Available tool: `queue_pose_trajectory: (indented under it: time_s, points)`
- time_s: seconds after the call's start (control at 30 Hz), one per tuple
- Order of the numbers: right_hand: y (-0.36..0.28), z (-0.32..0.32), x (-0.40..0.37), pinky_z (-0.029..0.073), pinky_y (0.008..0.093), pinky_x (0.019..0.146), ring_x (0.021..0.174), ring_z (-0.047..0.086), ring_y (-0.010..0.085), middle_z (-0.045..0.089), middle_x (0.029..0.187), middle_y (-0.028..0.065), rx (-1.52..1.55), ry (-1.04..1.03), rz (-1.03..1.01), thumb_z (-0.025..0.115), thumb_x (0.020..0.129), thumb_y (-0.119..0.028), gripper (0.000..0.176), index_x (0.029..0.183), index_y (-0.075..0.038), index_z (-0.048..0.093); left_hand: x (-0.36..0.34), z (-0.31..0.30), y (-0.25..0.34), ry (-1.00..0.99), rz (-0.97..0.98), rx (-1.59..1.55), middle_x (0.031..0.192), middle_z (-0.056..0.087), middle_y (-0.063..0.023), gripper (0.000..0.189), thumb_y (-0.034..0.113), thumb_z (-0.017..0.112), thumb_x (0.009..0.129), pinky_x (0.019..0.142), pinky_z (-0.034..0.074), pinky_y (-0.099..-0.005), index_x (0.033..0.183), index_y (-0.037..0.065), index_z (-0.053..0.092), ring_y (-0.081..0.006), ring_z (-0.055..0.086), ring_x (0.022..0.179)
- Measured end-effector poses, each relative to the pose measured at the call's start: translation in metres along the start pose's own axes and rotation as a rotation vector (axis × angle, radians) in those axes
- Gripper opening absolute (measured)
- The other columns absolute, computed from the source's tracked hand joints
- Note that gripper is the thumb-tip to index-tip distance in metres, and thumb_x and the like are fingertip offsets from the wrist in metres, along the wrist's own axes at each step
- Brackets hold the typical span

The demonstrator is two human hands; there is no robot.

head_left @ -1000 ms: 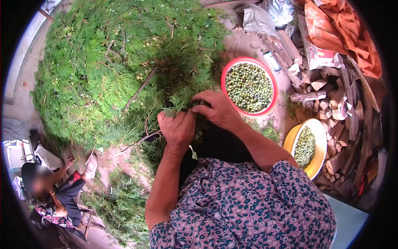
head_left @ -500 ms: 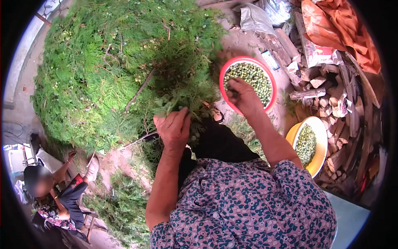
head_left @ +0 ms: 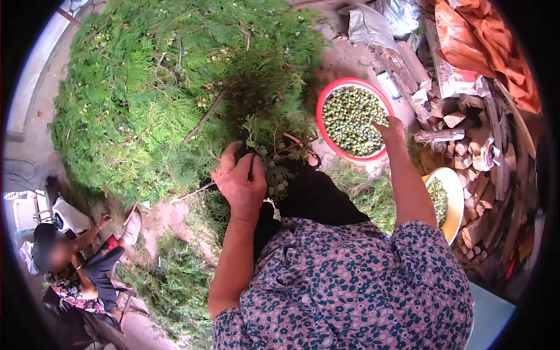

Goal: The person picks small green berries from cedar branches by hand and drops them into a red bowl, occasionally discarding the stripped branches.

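My left hand [head_left: 240,179] is closed, fingers bent, on a leafy evergreen sprig [head_left: 258,137] at the near edge of a large heap of cut branches [head_left: 146,99]. Small pale cones show among the sprig's leaves. My right hand [head_left: 393,129] is at the right side of a red-rimmed basin [head_left: 321,125], its fingers pointing in over the small green cones [head_left: 354,119] that fill it. These fingers look stretched out and partly apart, and nothing shows in them; their undersides are hidden.
A yellow basin [head_left: 457,213] with more green cones stands at the right, partly behind my right arm. Split firewood [head_left: 466,157], sacks and an orange sheet [head_left: 484,46] line the right side. Another person [head_left: 87,268] sits at lower left, near loose greenery [head_left: 166,280].
My right hand has moved right, from the basin's left part to its right side, and its fingers have opened. My left hand has shifted slightly, and its fingers have changed position around the greenery.
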State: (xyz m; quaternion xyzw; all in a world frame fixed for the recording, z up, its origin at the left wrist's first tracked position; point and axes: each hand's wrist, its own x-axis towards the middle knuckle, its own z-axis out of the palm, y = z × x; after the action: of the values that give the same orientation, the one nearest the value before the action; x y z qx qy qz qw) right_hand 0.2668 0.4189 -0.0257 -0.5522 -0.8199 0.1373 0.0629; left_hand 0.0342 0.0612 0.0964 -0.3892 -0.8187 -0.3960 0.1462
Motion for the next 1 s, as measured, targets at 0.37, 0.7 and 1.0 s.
queue_pose_trajectory:
  time_s: [0.37,0.7,1.0]
  points:
    - [-0.18,-0.066,-0.08,0.048,0.0221,0.052,0.065,0.06,0.0109,0.062,0.079,0.0077,1.203,-0.383,-0.189,0.053,0.082,-0.004,0.02,0.1,0.003,0.06,0.004,-0.002,-0.009,-0.125,-0.109,-0.082,0.076,0.06,-0.0006,0.014,0.013,0.07,0.062,0.074,0.031,-0.0319,0.075,0.009,0.065,-0.0175,0.056,0.075]
    - [-0.274,-0.052,-0.137,0.047,0.0326,0.066,0.078,0.06,0.026,0.06,0.091,0.0144,0.789,-0.262,-1.066,0.054,0.08,-0.001,0.02,0.1,0.001,0.059,-0.003,-0.006,-0.016,-0.133,-0.124,-0.273,0.077,0.057,-0.0019,0.012,0.005,0.067,0.067,0.075,0.029,-0.0317,0.078,0.009,0.063,-0.0188,0.054,0.076]
    - [-0.288,-0.044,-0.125,0.043,0.0382,0.075,0.086,0.054,0.0325,0.053,0.088,0.014,0.59,-0.39,-1.096,0.061,0.075,-0.006,0.022,0.096,-0.001,0.056,-0.004,0.002,-0.012,-0.059,-0.142,-0.066,0.08,0.059,-0.0032,0.012,0.008,0.066,0.065,0.071,0.031,-0.0342,0.076,0.009,0.063,-0.0201,0.055,0.076]
